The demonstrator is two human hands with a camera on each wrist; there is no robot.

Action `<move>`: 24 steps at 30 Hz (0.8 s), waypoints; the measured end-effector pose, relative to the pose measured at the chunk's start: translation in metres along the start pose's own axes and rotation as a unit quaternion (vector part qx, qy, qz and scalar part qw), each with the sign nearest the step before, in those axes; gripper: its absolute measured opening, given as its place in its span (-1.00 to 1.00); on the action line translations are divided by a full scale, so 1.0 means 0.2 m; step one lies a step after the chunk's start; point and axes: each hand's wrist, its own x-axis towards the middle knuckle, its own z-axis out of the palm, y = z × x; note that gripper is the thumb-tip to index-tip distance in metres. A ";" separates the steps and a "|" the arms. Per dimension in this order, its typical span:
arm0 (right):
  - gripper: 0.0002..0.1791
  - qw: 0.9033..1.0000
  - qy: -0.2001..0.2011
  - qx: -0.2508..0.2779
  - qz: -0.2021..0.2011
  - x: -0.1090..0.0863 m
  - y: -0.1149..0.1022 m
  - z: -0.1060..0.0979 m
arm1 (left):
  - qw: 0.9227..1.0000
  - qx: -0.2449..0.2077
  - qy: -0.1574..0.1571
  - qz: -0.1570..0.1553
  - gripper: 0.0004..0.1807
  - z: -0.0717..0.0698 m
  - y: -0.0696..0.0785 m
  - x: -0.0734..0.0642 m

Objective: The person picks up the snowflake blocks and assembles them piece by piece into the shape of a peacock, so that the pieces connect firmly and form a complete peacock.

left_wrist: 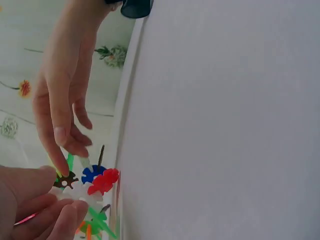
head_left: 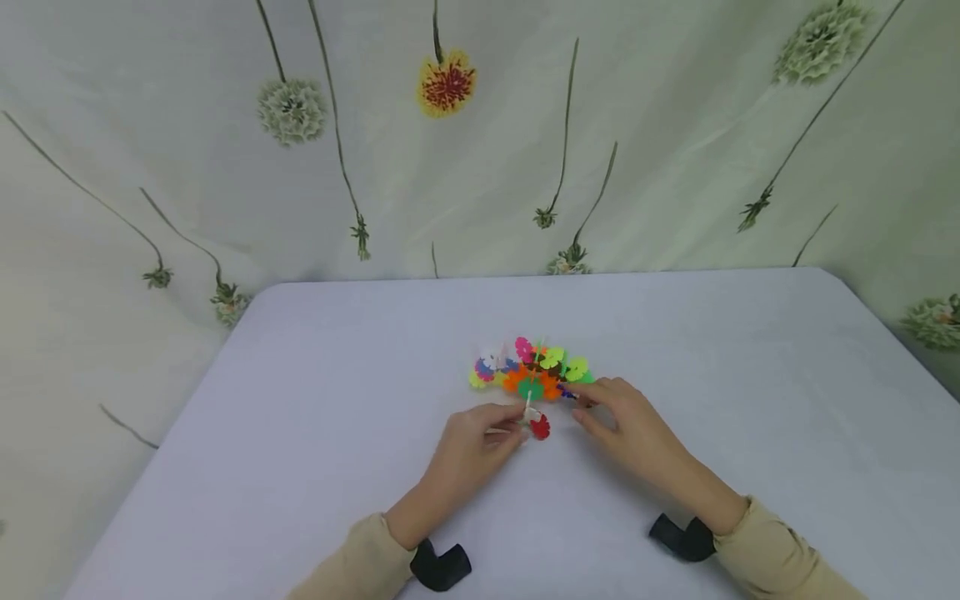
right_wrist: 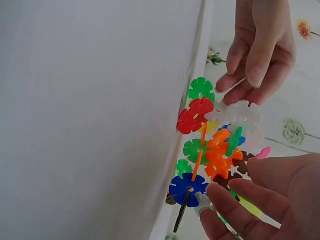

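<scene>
A cluster of joined, notched flower-shaped plastic discs (head_left: pixel 531 387) in many colours sits in front of both hands in the head view. From the near side, my left hand (head_left: pixel 480 437) pinches a white disc (head_left: pixel 532 413) between thumb and fingers. A red disc (head_left: pixel 540 427) is joined to that white one. My right hand (head_left: pixel 637 425) is at the cluster's right side, its fingers loosely bent and spread. Its fingertips are by a blue disc (right_wrist: pixel 186 191) and a small white piece (right_wrist: pixel 203 201) in the right wrist view. Some discs behind are hidden.
A white-covered table (head_left: pixel 300 375) lies under the hands. Behind it hangs a pale cloth (head_left: pixel 495 167) printed with flowers and stems. Dark curved bands (head_left: pixel 441 568) show at both wrists, beside beige sleeves (head_left: pixel 360 560).
</scene>
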 end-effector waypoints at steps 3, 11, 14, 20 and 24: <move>-0.63 1.000 0.010 0.003 0.017 0.01 0.05 -0.04 | 1.000 -0.010 -0.022 0.010 -0.69 0.01 0.02 0.01; -0.70 0.998 0.004 0.049 0.033 0.01 0.14 -0.09 | 0.993 0.093 0.069 -0.004 -0.35 -0.10 -0.07 0.13; -0.74 0.997 -0.020 0.066 0.035 0.00 0.15 -0.10 | 0.994 0.096 -0.006 -0.053 -0.11 -0.09 -0.11 0.15; -0.77 0.992 -0.099 0.082 0.002 -0.02 0.15 -0.07 | 0.992 0.101 -0.010 -0.073 -0.25 -0.04 -0.15 0.23; -0.79 0.990 -0.118 0.076 -0.025 -0.03 0.15 -0.05 | 0.993 0.103 0.035 -0.041 -0.40 -0.04 -0.19 0.29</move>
